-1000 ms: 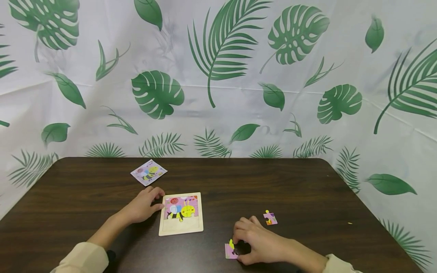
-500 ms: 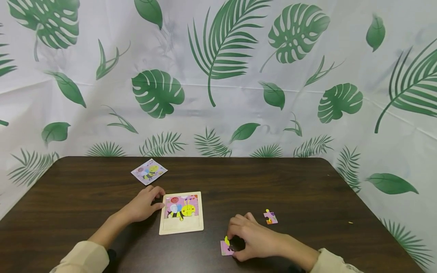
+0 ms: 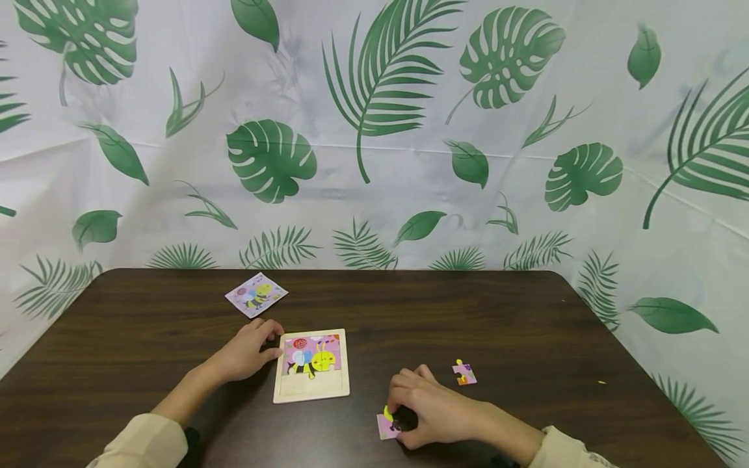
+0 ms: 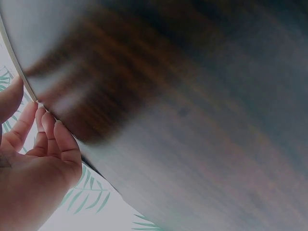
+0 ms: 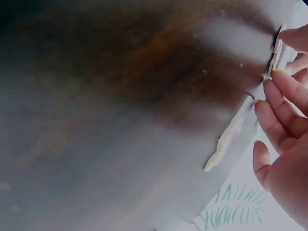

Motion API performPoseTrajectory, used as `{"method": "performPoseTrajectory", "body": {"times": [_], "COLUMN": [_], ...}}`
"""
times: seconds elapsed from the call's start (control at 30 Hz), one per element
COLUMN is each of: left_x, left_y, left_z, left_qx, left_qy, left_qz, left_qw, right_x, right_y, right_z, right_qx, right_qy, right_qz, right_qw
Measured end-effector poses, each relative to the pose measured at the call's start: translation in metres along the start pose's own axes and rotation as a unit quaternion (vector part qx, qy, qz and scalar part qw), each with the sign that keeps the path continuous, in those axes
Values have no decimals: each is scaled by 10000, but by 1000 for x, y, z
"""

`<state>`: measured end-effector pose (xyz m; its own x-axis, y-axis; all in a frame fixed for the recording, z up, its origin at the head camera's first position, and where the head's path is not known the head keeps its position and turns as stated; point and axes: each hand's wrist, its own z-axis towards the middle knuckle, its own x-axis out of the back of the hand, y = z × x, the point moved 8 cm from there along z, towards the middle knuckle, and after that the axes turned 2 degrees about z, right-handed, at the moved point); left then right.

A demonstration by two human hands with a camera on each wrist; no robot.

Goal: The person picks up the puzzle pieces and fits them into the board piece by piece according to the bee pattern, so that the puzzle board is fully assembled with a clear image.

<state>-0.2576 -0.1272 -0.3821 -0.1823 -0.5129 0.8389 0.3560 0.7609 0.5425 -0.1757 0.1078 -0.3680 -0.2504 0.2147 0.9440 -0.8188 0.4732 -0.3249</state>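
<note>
In the head view a square wooden puzzle tray [image 3: 311, 389] lies on the table, its upper part filled with a bee picture and its lower strip bare wood. My left hand [image 3: 248, 351] rests at its left side, thumb and index fingertips touching the edge without gripping round it. To the right of the tray, my right hand [image 3: 430, 406] pinches a pink puzzle piece [image 3: 386, 426] with a yellow tab between thumb and index finger; the fingers hide part of it. The right wrist view shows this piece edge-on. A second pink puzzle piece [image 3: 465, 373] lies beyond that hand.
A card with the bee picture [image 3: 256, 295] lies behind the left hand. The dark wood-grain table [image 3: 497, 312] ends at a white leaf-print cloth [image 3: 374, 208]. A small yellowish speck [image 3: 601, 382] sits at the right.
My right hand has slid slightly left with the pinched puzzle piece, mostly in the first half second. The left hand and tray have stayed put.
</note>
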Motion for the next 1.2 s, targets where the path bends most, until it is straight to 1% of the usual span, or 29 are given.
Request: {"method": "performPoseTrajectory", "body": {"times": [0.1,0.27,0.53,0.7,0.8,1.2], "left_x": [1,2,2,2,1,1], "left_y": [4,6,6,4,4,2], "left_z": [0,0,-1,-1,-1,0], "left_qx": [100,148,145,180,151,207], "left_qy": [-54,-76,-71,-75,-67,-119], "left_qz": [48,105,73,58,62,51], "left_qw": [9999,9998,9998,9998,9998,9997], "right_x": [2,6,8,7,6,-2], "right_y": [1,5,8,12,12,7], "right_z": [2,9,23,38,48,88], "right_qx": [-71,-226,-395,-548,-619,-722], "right_qy": [-31,-69,-104,-176,-242,-424], "right_qz": [146,402,492,497,528,341], "right_qw": [9999,9989,9980,9971,9964,9959]}}
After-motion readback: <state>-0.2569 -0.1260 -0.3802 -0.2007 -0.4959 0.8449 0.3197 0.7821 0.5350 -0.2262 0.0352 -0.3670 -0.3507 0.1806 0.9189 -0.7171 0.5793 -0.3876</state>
